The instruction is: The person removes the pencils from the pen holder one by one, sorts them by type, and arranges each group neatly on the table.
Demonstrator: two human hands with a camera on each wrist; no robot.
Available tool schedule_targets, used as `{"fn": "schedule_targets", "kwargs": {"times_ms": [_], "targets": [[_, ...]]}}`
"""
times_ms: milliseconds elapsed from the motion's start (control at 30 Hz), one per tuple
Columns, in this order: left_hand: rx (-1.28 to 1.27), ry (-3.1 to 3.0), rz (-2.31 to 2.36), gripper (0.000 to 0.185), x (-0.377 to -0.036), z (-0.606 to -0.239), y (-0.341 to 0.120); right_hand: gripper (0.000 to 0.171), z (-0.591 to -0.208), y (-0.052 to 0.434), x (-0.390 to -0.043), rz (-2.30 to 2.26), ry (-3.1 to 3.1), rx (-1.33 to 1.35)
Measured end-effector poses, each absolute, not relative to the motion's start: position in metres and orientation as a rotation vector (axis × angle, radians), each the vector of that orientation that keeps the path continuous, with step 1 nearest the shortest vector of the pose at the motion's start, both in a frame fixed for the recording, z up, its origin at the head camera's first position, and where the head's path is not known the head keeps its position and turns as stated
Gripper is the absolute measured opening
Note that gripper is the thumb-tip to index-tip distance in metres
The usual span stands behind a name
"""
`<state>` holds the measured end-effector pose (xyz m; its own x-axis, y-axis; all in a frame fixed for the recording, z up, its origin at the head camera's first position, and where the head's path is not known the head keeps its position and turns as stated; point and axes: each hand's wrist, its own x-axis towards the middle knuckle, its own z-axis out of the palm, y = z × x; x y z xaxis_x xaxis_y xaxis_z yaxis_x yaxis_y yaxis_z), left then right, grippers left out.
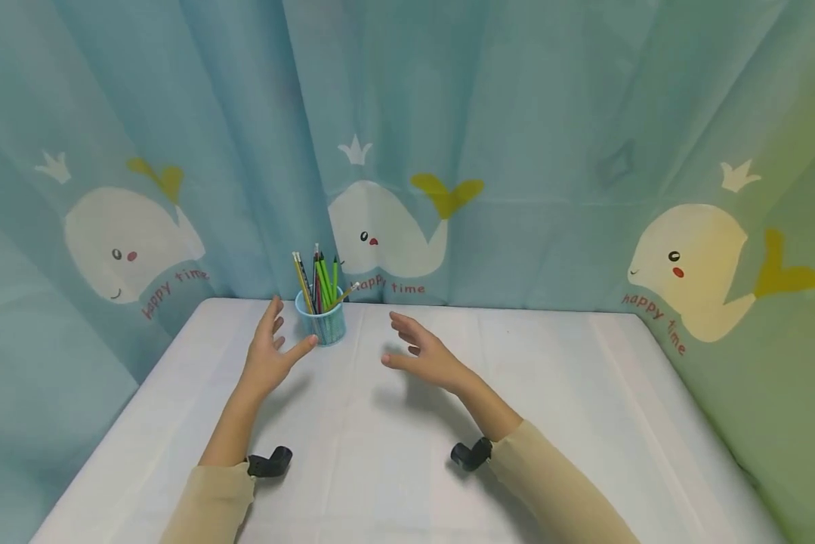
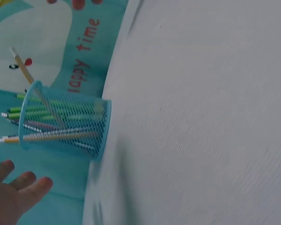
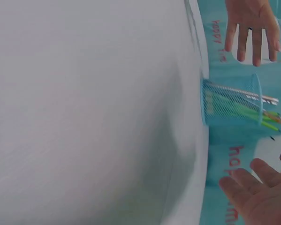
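A light blue mesh pen cup [image 1: 322, 326] stands near the back edge of the table, holding several pencils [image 1: 324, 283], some green, some yellow, some dark. My left hand [image 1: 271, 359] is just to the left of the cup, thumb spread from the fingers, with nothing in it. On the other side, farther from the cup, my right hand [image 1: 429, 361] is raised over the table with its palm facing left and nothing held. The cup [image 3: 229, 101] appears between both hands in the right wrist view. In the left wrist view, fingertips [image 2: 25, 180] show beside the cup [image 2: 65, 122].
A white cloth covers the table [image 1: 550, 423]. Behind it hangs a blue-green curtain [image 1: 536, 136] printed with whales and the words "happy time". Black wrist cameras [image 1: 270, 462] sit at both sleeve cuffs.
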<state>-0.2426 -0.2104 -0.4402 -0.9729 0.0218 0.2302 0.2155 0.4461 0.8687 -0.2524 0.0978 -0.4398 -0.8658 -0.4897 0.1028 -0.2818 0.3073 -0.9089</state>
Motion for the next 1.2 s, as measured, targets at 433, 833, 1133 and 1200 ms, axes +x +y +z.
{"fn": "schedule_targets", "kwargs": {"times_ms": [433,833,1133,1200], "targets": [[-0.045,-2.511,-1.798,0.110,-0.264,-0.437,-0.231,0.080,-0.437,0.035,-0.292,-1.696,2.205,-0.559],[-0.116,-2.497,-1.986,0.100,-0.277,-0.442,-0.222,0.090,-0.449,-0.001,-0.293,-1.746,2.107,-0.435],[-0.173,-2.517,-2.004,0.090,-0.286,-0.450,-0.214,0.088,-0.450,-0.011,-0.296,-1.850,2.063,-0.393],[-0.176,-2.523,-2.006,0.089,-0.285,-0.450,-0.215,0.087,-0.451,-0.010,-0.296,-1.875,2.050,-0.400]]}}
